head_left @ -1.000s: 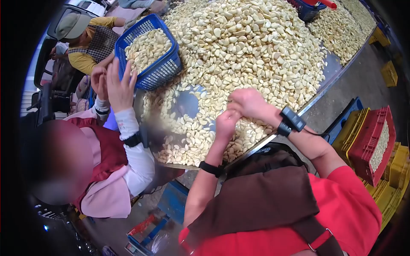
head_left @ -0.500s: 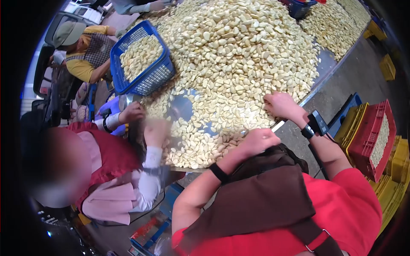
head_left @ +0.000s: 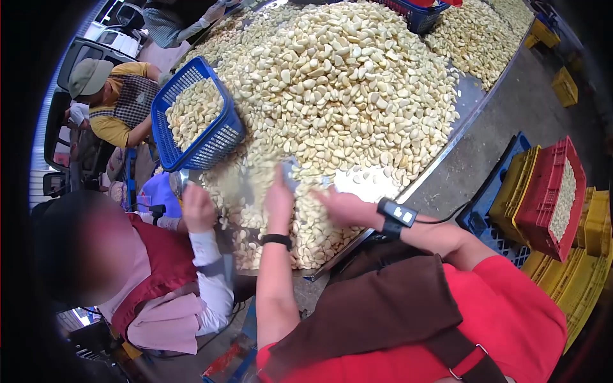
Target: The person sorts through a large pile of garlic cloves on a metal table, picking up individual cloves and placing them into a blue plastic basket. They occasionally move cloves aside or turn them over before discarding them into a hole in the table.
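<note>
My left hand (head_left: 279, 199) is low over the near part of the metal table, fingers pointing away from me among the pale bean-like pieces (head_left: 319, 233). My right hand (head_left: 343, 207) lies to its right at the same pieces, thumb and fingers spread, slightly blurred. Whether pieces are under its palm is hidden. A large heap (head_left: 351, 83) of the same pieces rises beyond both hands. Bare metal (head_left: 367, 182) shows just past my right hand.
A blue basket (head_left: 220, 143) of pieces stands at the left. A co-worker (head_left: 159, 255) in a dark red apron works close on my left; another (head_left: 121, 96) sits farther back. Red (head_left: 543, 204) and yellow crates (head_left: 514, 185) are stacked on the right.
My right hand has swept left and nearer to me, baring metal where pieces lay. My left hand has moved left and forward onto the pieces, and its fingers are now extended.
</note>
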`<state>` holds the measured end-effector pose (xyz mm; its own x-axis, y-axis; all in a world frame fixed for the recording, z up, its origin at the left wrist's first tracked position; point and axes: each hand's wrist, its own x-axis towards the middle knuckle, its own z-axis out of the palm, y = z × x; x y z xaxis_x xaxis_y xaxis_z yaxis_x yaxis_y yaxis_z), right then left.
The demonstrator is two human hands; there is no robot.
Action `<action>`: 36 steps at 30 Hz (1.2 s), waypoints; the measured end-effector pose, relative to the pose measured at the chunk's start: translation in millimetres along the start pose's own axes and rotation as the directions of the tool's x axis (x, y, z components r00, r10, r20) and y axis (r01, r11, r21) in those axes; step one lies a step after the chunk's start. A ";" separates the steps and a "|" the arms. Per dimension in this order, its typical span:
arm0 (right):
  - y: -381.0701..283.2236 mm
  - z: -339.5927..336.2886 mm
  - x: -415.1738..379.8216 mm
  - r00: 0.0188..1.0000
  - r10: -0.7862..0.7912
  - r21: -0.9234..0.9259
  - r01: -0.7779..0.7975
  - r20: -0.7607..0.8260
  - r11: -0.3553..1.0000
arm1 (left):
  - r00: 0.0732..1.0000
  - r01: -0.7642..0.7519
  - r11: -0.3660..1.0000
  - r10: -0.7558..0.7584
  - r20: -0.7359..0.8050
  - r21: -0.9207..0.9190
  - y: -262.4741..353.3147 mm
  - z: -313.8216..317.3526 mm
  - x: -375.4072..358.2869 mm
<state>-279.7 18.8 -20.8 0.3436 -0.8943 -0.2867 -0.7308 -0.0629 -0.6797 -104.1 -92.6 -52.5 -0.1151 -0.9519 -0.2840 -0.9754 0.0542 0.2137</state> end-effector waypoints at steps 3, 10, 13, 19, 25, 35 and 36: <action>-14.4 -7.9 -1.1 0.966 -0.229 0.093 0.241 -0.120 0.966 | 0.989 0.109 0.991 -0.116 -0.094 -0.080 -51.5 -25.8 1.0; 53.6 -82.2 22.8 0.894 0.022 -0.170 -0.109 -0.447 0.979 | 0.836 -0.296 0.939 0.343 0.429 -0.173 36.9 -17.2 -108.8; 58.7 -92.7 18.2 0.856 0.070 -0.157 -0.173 -0.512 0.972 | 0.923 -0.098 0.994 0.076 0.378 0.040 -17.1 -24.7 -110.0; 66.4 -64.7 51.1 0.877 0.041 -0.149 -0.127 -0.480 0.981 | 0.992 -0.121 0.993 0.120 -0.037 -0.016 9.4 -45.4 -94.5; 40.1 -89.9 37.5 0.858 -0.158 -0.277 0.020 -0.488 0.961 | 0.984 -0.169 0.984 0.172 0.049 -0.055 47.0 2.4 -32.1; 51.9 -3.2 32.5 0.826 -0.449 -0.515 0.236 -0.340 0.824 | 0.991 0.043 0.996 -0.034 0.127 -0.075 7.6 -2.0 -66.1; 52.5 1.4 37.9 0.852 -0.437 -0.590 0.202 -0.289 0.782 | 0.972 0.064 0.979 -0.018 0.233 -0.192 7.2 -3.5 -68.3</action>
<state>-304.2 -17.8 -68.3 0.4418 -0.8621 0.2482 -0.8500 -0.4907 -0.1914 -102.6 -28.2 -28.3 -0.1382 -0.8560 -0.4981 -0.9264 -0.0662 0.3708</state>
